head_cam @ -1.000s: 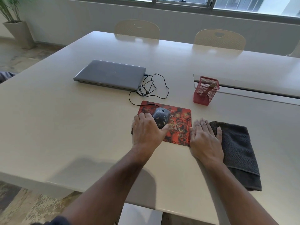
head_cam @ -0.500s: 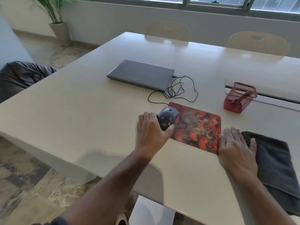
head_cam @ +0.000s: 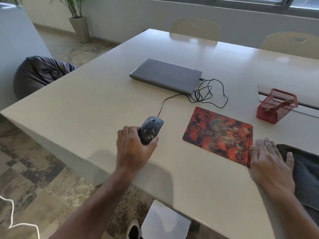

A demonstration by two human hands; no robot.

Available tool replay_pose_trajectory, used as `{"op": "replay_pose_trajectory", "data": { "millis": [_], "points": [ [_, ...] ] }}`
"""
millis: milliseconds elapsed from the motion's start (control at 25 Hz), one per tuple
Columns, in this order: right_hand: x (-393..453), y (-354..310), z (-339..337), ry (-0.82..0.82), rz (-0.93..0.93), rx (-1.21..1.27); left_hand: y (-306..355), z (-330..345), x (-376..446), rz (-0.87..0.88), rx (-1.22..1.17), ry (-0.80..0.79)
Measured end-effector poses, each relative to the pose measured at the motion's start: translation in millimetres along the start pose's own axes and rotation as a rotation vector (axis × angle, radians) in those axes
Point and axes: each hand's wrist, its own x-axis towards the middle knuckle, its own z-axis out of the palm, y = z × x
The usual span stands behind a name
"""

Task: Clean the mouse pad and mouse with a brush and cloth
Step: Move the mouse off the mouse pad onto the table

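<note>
Nearest the camera, the right hand (head_cam: 271, 163) lies flat and open on the table (head_cam: 86, 104), fingers spread, grasping nothing. Its fingertips touch the near right corner of the mouse pad (head_cam: 218, 135), and its outer edge rests against the dark grey cloth (head_cam: 307, 173), which lies folded at the right margin of the view.

The left hand (head_cam: 133, 147) is closed around the rear of the mouse (head_cam: 150, 129), thumb on the right flank, fingers on the left. The mouse is dark, its shell speckled with pale spots. It sits on bare table, to the left of the pad and apart from it.

The mouse pad is red with a dark pattern and a printed logo, lying flat, nothing resting on its surface except the fingertips noted.

Beyond the pad, to the right, a red mesh holder (head_cam: 276, 107) stands upright with a wooden brush handle (head_cam: 287, 101) leaning inside it; the bristles cannot be seen.

The mouse cable (head_cam: 209, 94) runs from the mouse in loose coils to the right side of a closed grey laptop (head_cam: 165, 75).

Farthest, two pale chairs (head_cam: 195, 29) stand at the far table edge.
</note>
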Motion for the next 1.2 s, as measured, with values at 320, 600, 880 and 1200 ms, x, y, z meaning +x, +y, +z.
{"op": "replay_pose_trajectory", "data": {
  "millis": [320,600,880,1200],
  "points": [
    [0.7,2.1,0.6,-0.002,0.007,0.000,-28.8,-23.2,9.7,-0.089,0.035,0.036],
    [0.1,1.3,-0.2,-0.005,0.011,-0.002,-32.8,-21.8,8.3,-0.112,0.020,0.025],
    [-0.9,0.7,-1.6,-0.007,0.013,0.005,-32.8,-22.3,8.4,-0.104,0.053,0.006],
    [-2.0,-1.1,-2.9,0.049,-0.010,0.078,-19.1,-35.0,3.3,0.045,0.131,0.166]
  ]
}}
